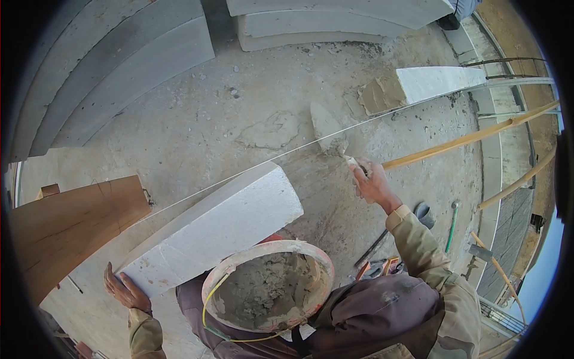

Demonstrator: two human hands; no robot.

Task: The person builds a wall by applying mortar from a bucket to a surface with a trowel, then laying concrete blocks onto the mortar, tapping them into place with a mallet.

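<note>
My left hand grips the near end of a white masonry block that lies tilted across my lap, above a mortar bucket. My right hand is stretched forward, shut on the handle of a trowel. The trowel's blade, coated in grey mortar, rests on the concrete floor. A second white block lies farther off at the right, its near end smeared with mortar. A taut string line runs across the scene over both blocks.
Grey slabs are stacked at the upper left and more blocks at the top. A wooden board lies at the left. Yellow poles and a railing run along the right edge, with tools on the floor.
</note>
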